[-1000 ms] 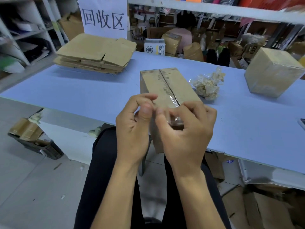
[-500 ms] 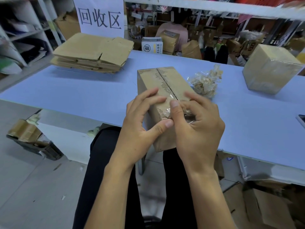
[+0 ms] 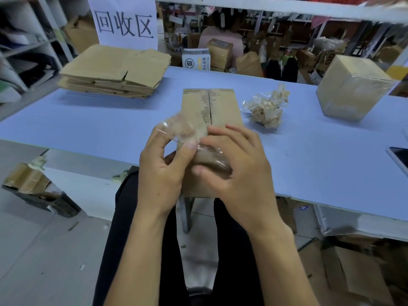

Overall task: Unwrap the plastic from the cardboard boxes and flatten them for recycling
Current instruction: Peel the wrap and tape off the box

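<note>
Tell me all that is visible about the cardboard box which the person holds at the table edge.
The cardboard box is plain brown, long and narrow, its top flaps closed along a centre seam with dark printed marks beside it. Its far part lies on the blue table; its near end overhangs the edge. The right hand grips the near end. The left hand pinches a clear plastic strip peeled up from the box top.
</note>
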